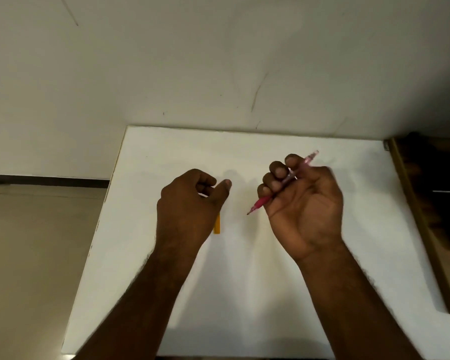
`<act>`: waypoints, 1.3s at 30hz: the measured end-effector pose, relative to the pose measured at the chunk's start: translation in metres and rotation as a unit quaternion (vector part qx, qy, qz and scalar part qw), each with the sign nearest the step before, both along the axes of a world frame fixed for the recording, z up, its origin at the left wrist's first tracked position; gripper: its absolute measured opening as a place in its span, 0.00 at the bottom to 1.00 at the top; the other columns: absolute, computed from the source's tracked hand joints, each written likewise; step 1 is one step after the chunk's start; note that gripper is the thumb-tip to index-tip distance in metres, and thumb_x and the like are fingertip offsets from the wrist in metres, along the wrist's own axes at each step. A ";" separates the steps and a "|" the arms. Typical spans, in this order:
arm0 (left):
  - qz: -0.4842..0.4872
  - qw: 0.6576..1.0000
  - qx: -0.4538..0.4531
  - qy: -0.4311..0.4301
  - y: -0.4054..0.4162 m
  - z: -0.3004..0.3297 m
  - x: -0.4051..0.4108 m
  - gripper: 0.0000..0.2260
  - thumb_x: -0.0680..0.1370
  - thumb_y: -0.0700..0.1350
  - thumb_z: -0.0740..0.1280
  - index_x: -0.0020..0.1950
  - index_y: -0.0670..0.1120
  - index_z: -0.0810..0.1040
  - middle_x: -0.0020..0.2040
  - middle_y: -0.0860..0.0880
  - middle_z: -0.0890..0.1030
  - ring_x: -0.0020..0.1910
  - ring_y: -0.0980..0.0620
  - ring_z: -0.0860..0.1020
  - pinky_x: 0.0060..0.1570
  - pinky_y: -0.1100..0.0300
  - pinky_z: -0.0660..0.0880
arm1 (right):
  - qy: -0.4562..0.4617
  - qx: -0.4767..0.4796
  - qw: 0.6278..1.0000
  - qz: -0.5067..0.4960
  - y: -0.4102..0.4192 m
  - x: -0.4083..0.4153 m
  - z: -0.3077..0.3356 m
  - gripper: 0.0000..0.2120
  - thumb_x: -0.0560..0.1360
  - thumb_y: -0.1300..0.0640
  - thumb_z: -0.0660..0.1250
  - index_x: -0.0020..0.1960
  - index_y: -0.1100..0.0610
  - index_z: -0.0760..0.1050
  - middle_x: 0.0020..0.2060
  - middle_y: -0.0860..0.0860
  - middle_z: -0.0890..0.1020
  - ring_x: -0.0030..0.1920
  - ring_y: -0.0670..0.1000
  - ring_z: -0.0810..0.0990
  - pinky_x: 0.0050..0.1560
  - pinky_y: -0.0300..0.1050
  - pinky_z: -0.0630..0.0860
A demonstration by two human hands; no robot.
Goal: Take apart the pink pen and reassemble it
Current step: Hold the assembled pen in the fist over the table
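Now my right hand (303, 203) grips the whole pen (283, 181), my left hand (190, 203) hangs loosely curled, empty, so unscrewing the tip comes next.

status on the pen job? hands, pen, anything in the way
Right hand gripping pink pen, tip down-left, looks whole. Left hand loosely curled, nothing visible in it. Orange item on table beside left hand, not obstructing.

The left hand (190, 203) covers most of a yellow object (217, 224) near the desk's (244, 294) left edge, the right hand (304, 203) hides the pink pen's (257, 203) middle, and the bottom edge crops both forearms.
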State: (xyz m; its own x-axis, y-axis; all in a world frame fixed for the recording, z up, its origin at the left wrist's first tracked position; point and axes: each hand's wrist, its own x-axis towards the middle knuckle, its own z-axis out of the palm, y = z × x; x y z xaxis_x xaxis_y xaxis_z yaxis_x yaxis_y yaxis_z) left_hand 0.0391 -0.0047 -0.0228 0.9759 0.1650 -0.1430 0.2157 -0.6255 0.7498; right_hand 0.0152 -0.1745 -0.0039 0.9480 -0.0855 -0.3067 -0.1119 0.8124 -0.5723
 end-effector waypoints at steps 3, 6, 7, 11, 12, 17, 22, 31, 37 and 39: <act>0.007 0.999 -0.044 -0.026 -0.002 0.005 0.002 0.11 0.75 0.60 0.70 0.46 0.54 0.81 0.41 0.60 0.82 0.42 0.68 0.79 0.36 0.76 0.69 | -0.037 0.080 0.996 -0.011 -0.005 -0.002 0.002 0.23 0.80 0.37 0.55 0.38 0.55 0.70 0.33 0.50 0.68 0.33 0.51 0.64 0.38 0.46 0.66; 0.018 0.996 -0.081 -0.042 -0.005 0.009 0.002 0.08 0.76 0.58 0.70 0.46 0.54 0.81 0.41 0.60 0.83 0.42 0.69 0.78 0.38 0.80 0.68 | -0.056 0.104 0.992 -0.052 -0.006 -0.003 0.002 0.22 0.79 0.39 0.54 0.35 0.54 0.66 0.31 0.49 0.66 0.31 0.50 0.62 0.36 0.46 0.66; 0.020 0.995 -0.085 -0.042 -0.006 0.009 0.001 0.08 0.76 0.58 0.70 0.45 0.54 0.81 0.41 0.61 0.83 0.43 0.69 0.78 0.38 0.80 0.68 | -0.059 0.110 0.990 -0.060 -0.006 -0.003 0.003 0.21 0.79 0.41 0.54 0.34 0.54 0.66 0.30 0.49 0.66 0.31 0.50 0.62 0.35 0.46 0.66; 0.019 0.994 -0.097 -0.040 -0.009 0.008 -0.001 0.09 0.76 0.59 0.69 0.47 0.55 0.81 0.45 0.62 0.82 0.45 0.69 0.78 0.41 0.78 0.68 | -0.061 0.120 0.989 -0.065 -0.005 -0.002 0.002 0.22 0.80 0.41 0.54 0.34 0.54 0.66 0.30 0.49 0.66 0.31 0.50 0.62 0.35 0.45 0.66; 0.017 0.994 -0.098 -0.041 -0.009 0.008 -0.001 0.09 0.77 0.59 0.68 0.48 0.55 0.81 0.46 0.62 0.82 0.46 0.68 0.79 0.43 0.76 0.69 | -0.061 0.120 0.989 -0.064 -0.004 -0.002 0.002 0.22 0.79 0.40 0.54 0.35 0.54 0.66 0.30 0.49 0.66 0.31 0.50 0.62 0.35 0.45 0.66; 0.006 0.994 -0.091 -0.059 -0.012 0.006 -0.001 0.12 0.76 0.60 0.68 0.54 0.54 0.81 0.53 0.61 0.82 0.55 0.62 0.78 0.54 0.65 0.74 | -0.061 0.109 0.990 -0.061 -0.001 -0.001 0.004 0.20 0.79 0.43 0.53 0.34 0.54 0.66 0.30 0.49 0.66 0.31 0.50 0.62 0.35 0.46 0.65; -0.027 0.993 -0.054 -0.101 -0.015 0.006 -0.004 0.15 0.77 0.59 0.69 0.59 0.54 0.80 0.58 0.61 0.80 0.61 0.59 0.76 0.62 0.58 0.73 | -0.050 0.107 0.991 -0.064 0.002 0.000 0.007 0.22 0.79 0.41 0.53 0.34 0.55 0.66 0.30 0.50 0.65 0.31 0.50 0.61 0.35 0.45 0.64; -0.070 0.989 0.011 -0.129 -0.005 0.008 -0.004 0.16 0.78 0.58 0.68 0.61 0.51 0.79 0.62 0.56 0.80 0.66 0.53 0.75 0.64 0.61 0.67 | -0.056 0.096 0.991 -0.068 0.001 0.001 0.010 0.22 0.79 0.42 0.52 0.34 0.55 0.66 0.30 0.49 0.66 0.30 0.50 0.62 0.34 0.45 0.64; -0.089 0.984 0.070 -0.135 -0.002 0.005 -0.001 0.17 0.78 0.58 0.68 0.62 0.50 0.79 0.64 0.54 0.79 0.68 0.52 0.72 0.63 0.65 0.62 | -0.052 0.094 0.991 -0.074 -0.001 0.001 0.006 0.22 0.80 0.42 0.51 0.34 0.55 0.67 0.30 0.49 0.66 0.30 0.50 0.62 0.34 0.45 0.64; -0.097 0.983 0.084 -0.132 -0.003 0.004 0.000 0.18 0.78 0.58 0.68 0.62 0.49 0.79 0.66 0.52 0.78 0.70 0.50 0.71 0.65 0.62 0.62 | -0.050 0.091 0.991 -0.079 -0.002 0.002 0.004 0.21 0.79 0.44 0.51 0.34 0.55 0.67 0.29 0.49 0.66 0.29 0.50 0.62 0.34 0.45 0.65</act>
